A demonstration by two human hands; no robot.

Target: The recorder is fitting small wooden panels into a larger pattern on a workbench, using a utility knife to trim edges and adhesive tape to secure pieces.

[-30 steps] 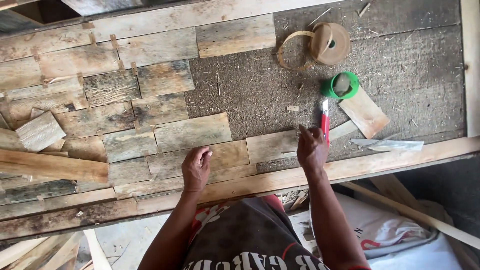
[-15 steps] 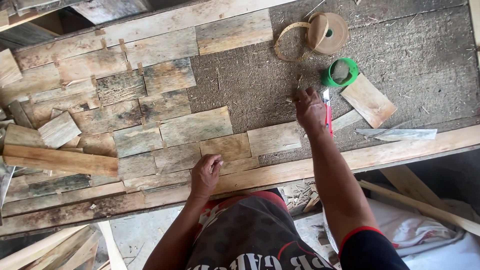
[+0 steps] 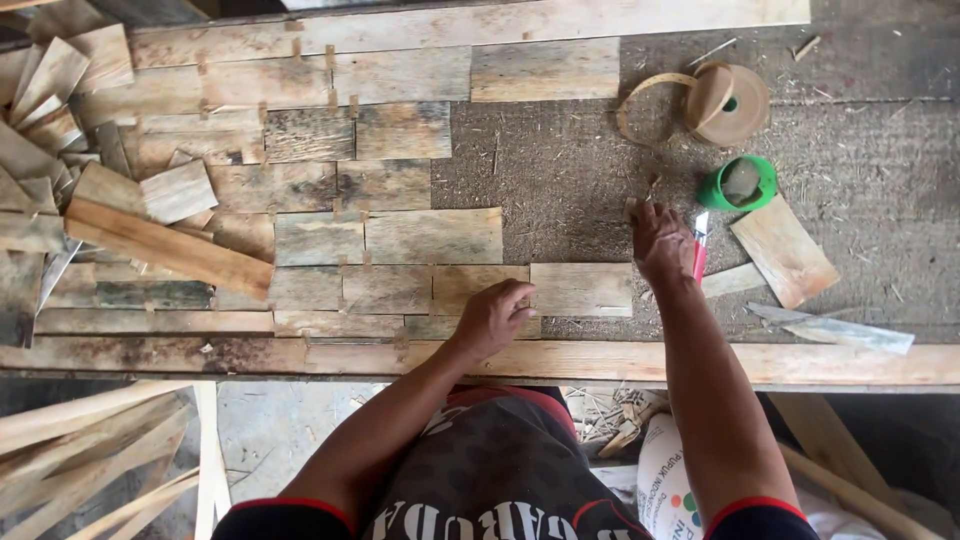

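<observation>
The person is standing at the near edge of the surface, a grey, fibrous board partly covered with weathered wood tiles laid in rows. All positions below are taken from the green cup.

The right hand is lying just left of and slightly nearer than the cup, palm down, fingers pressing a small wood piece flat against the bare board; it is not gripping anything I can confirm. A red-handled tool is lying just beside that hand, on its cup side.

The left hand is resting well to the left of the cup and nearer the person, fingers loosely curled, touching the edge of a tile in the nearest row. It is not closed on anything.

A tape roll is sitting just beyond the cup, its loose end curling left. A loose tile is lying just right of and nearer than the cup. A plank is lying far left, across the tiles.
</observation>
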